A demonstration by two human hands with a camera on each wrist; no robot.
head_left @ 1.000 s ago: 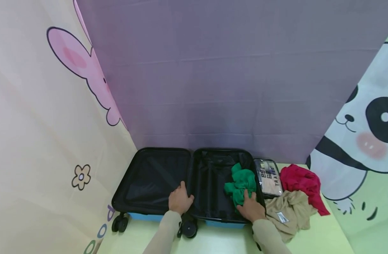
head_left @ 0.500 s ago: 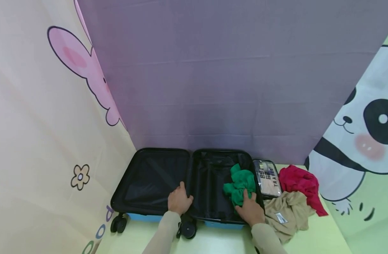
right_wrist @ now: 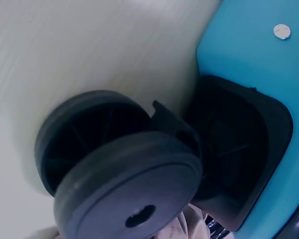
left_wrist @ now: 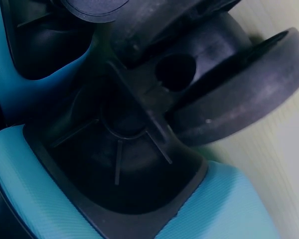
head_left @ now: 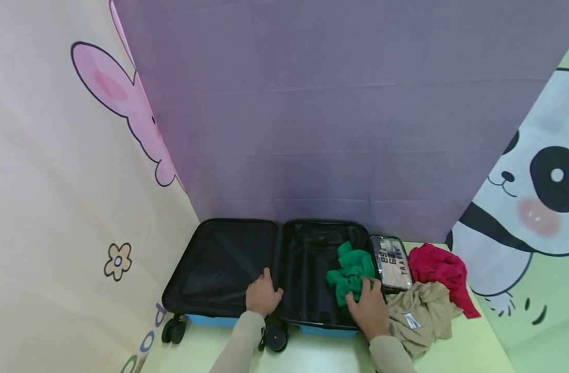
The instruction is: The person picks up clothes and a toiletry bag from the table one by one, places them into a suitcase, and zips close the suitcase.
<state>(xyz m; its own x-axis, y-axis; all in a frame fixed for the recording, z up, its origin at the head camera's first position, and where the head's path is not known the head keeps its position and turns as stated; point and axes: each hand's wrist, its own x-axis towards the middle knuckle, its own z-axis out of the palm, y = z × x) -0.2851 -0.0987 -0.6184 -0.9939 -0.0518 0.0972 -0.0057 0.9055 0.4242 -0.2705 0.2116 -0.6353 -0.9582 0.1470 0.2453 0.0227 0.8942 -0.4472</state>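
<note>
A blue suitcase with a black inside lies spread open, its left half [head_left: 219, 269] and right half [head_left: 307, 280] side by side. A crumpled green garment [head_left: 351, 272] lies at the right side of the right half. Over the near edge of the left half, close to the hinge, rests my left hand [head_left: 263, 294], its fingers loosely extended. My right hand [head_left: 370, 308] is above the right half's near right corner, fingers slightly bent beside the green garment; no cloth shows gripped. Both wrist views show suitcase wheels, a left one [left_wrist: 239, 94] and a right one [right_wrist: 129, 189], without the hands.
Right of the suitcase lies a clear travel pouch [head_left: 393, 263] with black edging. A beige garment [head_left: 426, 316] with a white label and a red garment [head_left: 438, 272] lie beyond it on the pale table [head_left: 480, 344]. A grey-purple backdrop [head_left: 321, 129] stands behind.
My right hand has drawn back slightly from the green garment and its fingers have bent more. The left hand stays in place. The head view has shifted a little.
</note>
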